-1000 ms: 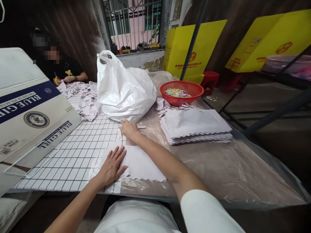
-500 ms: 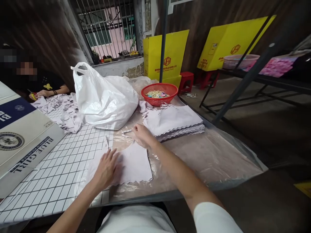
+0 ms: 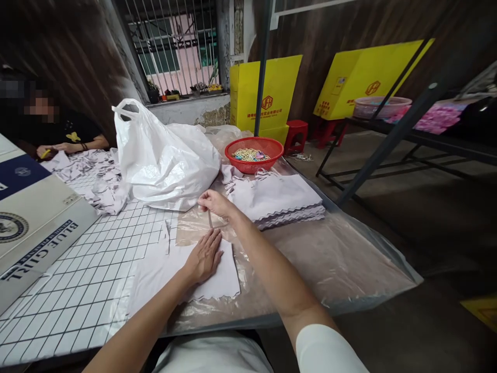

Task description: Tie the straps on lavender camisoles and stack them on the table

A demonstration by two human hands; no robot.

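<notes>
My left hand [image 3: 204,256] lies flat, fingers spread, on a white cloth piece with a scalloped edge [image 3: 217,277] on the plastic-covered table [image 3: 330,259]. Just beyond it my right hand [image 3: 214,202] is raised a little above the table, fingers pinched on a thin small stick-like object [image 3: 210,217] that hangs down. A stack of the same scalloped white cloths [image 3: 277,199] sits to the right of that hand. A full white plastic bag [image 3: 163,155] stands behind it.
A red basket [image 3: 254,154] of small coloured pieces sits at the far table edge. A gridded sheet [image 3: 93,269] covers the table's left, with a printed carton [image 3: 34,223] beside it. Another person [image 3: 58,134] works at loose cloths [image 3: 101,178]. Yellow boxes [image 3: 267,96] and a metal rack [image 3: 407,129] stand right.
My right hand picked the small stick-like object up off the table and lifted it. My left hand slid right onto the middle of the cloth piece.
</notes>
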